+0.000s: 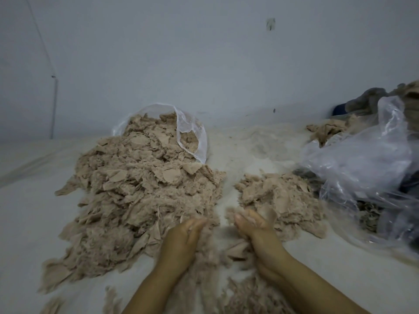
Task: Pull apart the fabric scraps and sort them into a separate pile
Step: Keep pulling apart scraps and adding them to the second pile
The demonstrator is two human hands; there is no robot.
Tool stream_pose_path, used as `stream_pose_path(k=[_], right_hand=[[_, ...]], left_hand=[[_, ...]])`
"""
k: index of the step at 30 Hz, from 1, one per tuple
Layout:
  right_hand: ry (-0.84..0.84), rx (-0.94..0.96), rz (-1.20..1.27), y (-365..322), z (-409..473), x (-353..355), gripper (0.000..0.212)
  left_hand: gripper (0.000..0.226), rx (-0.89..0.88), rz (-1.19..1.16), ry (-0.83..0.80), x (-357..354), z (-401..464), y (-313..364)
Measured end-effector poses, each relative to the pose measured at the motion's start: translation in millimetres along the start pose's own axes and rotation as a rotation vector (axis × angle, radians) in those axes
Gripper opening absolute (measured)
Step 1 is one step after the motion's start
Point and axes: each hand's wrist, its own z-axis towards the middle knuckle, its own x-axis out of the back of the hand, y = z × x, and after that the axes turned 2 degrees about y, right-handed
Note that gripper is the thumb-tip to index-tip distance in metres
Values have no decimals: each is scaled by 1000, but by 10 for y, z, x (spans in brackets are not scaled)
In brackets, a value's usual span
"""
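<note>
My big heap of beige fabric scraps point(140, 200) runs lengthwise away from me, spilling from a mesh bag point(192, 137). The smaller sorted pile point(281, 200) lies right of it, with a bare strip of white sheet point(229, 189) between them. My left hand point(181, 241) and right hand point(258, 236) each grip fluffy scraps.

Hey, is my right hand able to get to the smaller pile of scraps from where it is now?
Probably yes. The right hand sits at the near edge of the smaller pile, with nothing between them. The clear plastic bag lies further right, out of the way.
</note>
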Motion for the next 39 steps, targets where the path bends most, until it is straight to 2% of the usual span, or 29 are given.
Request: stream_pose_path(k=[2, 3, 5, 7, 8, 9, 10, 11, 12, 15, 18, 20, 23, 26, 31, 34, 36, 39], right_hand=[[17, 8, -43, -20, 29, 81, 14], [-5, 9, -69, -30, 31, 100, 12], [-89, -17, -64, -17, 6, 84, 16], [-152, -37, -13, 10, -27, 33, 26], [-166, -23, -2, 20, -43, 8, 23], [-175, 6, -15, 38, -52, -7, 14], [-169, 35, -48, 47, -63, -21, 10], [-154, 68, -89, 65, -53, -20, 17], [-143, 103, -131, 68, -41, -14, 21], [-99, 214, -261, 38, -2, 14, 15], [-134, 151, -200, 22, -6, 16, 20], [-170, 108, -155, 24, -26, 0, 25], [-170, 117, -99, 33, -44, -9, 14], [-144, 138, -48, 3, -38, 8, 10], [-111, 242, -24, -41, -5, 25, 10], [-35, 289, 36, -72, 36, 105, 9], [-72, 284, -1, -59, 41, 124, 13], [-148, 212, -76, 12, 24, 79, 26]], left_hand=[[45, 9, -2, 75, 76, 15, -25], [41, -10, -18, 88, 98, 16, 0], [4, -13, 5, 9, 76, -16, 91], [58, -64, 115, -135, -7, -79, 144], [76, -88, 133, -195, -61, -102, 140], [81, -103, 150, -254, -101, -114, 153], [76, -118, 145, -287, -140, -127, 148], [63, -152, 151, -281, -168, -141, 134], [50, -189, 139, -240, -181, -140, 114], [27, -193, 76, -150, -149, -102, 108], [14, -198, 82, -124, -160, -95, 104], [14, -205, 103, -89, -173, -97, 71], [15, -195, 103, -28, -161, -80, 54], [25, -164, 99, -54, -136, -83, 48], [29, -100, 198, -76, -124, -64, -80], [39, 11, 125, -40, -49, -45, -73], [43, 42, 39, -66, -18, -55, 39], [32, 66, -148, -130, -67, -97, 204]])
